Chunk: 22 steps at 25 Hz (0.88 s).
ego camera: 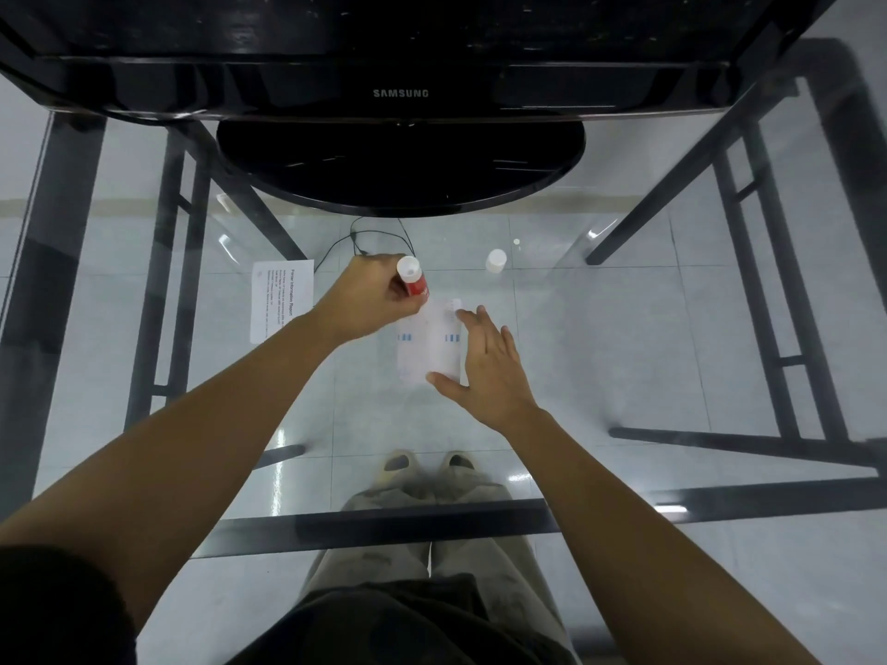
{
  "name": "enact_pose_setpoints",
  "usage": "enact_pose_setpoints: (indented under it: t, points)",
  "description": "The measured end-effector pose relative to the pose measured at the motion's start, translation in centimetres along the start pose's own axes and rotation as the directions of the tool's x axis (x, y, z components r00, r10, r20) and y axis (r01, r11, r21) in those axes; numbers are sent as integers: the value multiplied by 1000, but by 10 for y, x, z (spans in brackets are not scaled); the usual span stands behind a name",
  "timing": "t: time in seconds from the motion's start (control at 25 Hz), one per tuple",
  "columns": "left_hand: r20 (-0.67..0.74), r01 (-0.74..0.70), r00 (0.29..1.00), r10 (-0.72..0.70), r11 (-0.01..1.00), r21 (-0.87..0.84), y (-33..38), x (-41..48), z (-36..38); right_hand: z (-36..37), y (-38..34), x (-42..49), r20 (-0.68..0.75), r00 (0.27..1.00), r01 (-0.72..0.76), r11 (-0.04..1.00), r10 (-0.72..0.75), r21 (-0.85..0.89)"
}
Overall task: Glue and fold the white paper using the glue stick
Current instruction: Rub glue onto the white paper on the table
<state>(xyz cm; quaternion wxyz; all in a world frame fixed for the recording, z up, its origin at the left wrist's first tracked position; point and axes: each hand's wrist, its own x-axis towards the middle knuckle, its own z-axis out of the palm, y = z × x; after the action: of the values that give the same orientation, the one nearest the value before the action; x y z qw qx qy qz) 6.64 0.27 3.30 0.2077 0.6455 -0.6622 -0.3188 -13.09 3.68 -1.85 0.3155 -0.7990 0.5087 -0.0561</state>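
Right, head cam, the only view we've got. L hand is wrapped round the glue stick. The red barrel is tilted, lower end down at the far-left corner of the white paper. Looks like glue meeting sheet, tho the tip itself is hidden. R hand lies flat, fingers straight and spread along the paper's right edge, thumb at the near edge, prob. pinning it so it won't skid on the glass table. White cap stands apart, far right, out of the way. Printed sheet sits left of the L wrist, monitor stand beyond. Gluing stage, I'd say; fold not yet done.
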Motion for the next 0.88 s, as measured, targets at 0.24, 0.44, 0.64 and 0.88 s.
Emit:
enact_pose_setpoints:
  t: [0.24,0.44,0.64,0.88]
  points:
    - [198,-104,975,103,995,-4,11,-15,18,1,-1,1,-33,999,6,1000,-5,21]
    - [32,-59,998,59,998,6,9,9,9,2,-2,1,-23,999,-43,996,45,82]
    - [168,-129,978,124,991,22,14,-2,21,1,-2,1,-38,999,-15,999,17,45]
    - [-19,-112,994,112,994,4,13,-3,14,-4,-2,-1,-18,1000,13,1000,-13,-16]
